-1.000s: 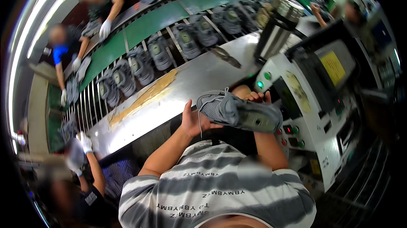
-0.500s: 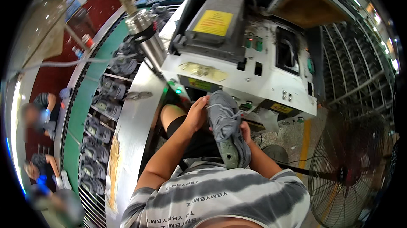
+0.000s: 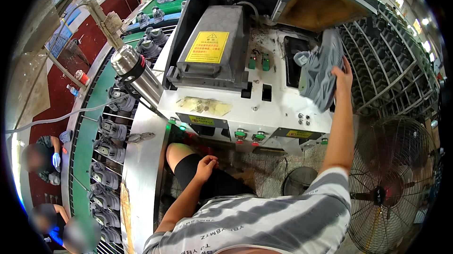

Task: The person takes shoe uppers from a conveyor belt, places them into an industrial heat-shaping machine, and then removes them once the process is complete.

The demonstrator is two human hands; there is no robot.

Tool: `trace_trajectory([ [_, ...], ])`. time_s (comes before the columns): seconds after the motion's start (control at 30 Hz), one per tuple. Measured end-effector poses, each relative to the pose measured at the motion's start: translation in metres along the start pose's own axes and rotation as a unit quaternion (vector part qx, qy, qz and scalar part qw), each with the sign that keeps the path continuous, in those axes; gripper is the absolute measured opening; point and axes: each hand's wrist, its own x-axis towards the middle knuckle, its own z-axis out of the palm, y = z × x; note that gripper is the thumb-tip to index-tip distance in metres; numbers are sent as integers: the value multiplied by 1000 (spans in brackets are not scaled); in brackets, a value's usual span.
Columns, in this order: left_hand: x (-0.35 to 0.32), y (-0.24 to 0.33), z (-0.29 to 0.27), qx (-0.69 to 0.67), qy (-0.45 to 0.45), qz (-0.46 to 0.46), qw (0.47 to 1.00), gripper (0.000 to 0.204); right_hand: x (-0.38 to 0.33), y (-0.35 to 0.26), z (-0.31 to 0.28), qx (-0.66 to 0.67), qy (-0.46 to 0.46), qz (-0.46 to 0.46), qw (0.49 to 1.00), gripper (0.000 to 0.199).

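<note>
A grey lace-up sneaker (image 3: pixel 322 72) is in my right hand (image 3: pixel 345 78), which grips it from its right side. The shoe is tilted, held over the right part of a white machine (image 3: pixel 212 98). It partly covers a dark rectangular opening (image 3: pixel 293 48) in the machine's top. My left hand (image 3: pixel 206 166) is above my lap, fingers curled in, and nothing shows in it. Green and red buttons (image 3: pixel 240 134) line the machine's front, just beyond that hand.
On the left runs a roller conveyor (image 3: pixel 81 159) with a row of grey sneakers (image 3: pixel 109 149). A steel flask (image 3: pixel 137 72) stands by the machine. At right are a large fan (image 3: pixel 380 195) and a metal rack (image 3: pixel 387 65). Other people sit at far left.
The sneaker has moved from in front of my chest, between both hands, up and right over the machine in my right hand. My left hand has let go and dropped toward my lap.
</note>
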Motion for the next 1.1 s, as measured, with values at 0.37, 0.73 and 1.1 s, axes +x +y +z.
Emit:
trace_trajectory([
  [0.37,14,1,2,6,12,18,1000,11,130,56,119,-581,-86,86,805,77],
  [0.73,42,-4,43,263,-134,-6,956,23,-30,85,29,-462,-37,-324,824,55],
  [1.1,87,49,178,360,-226,124,897,31,-169,176,-154,253,226,245,908,29],
])
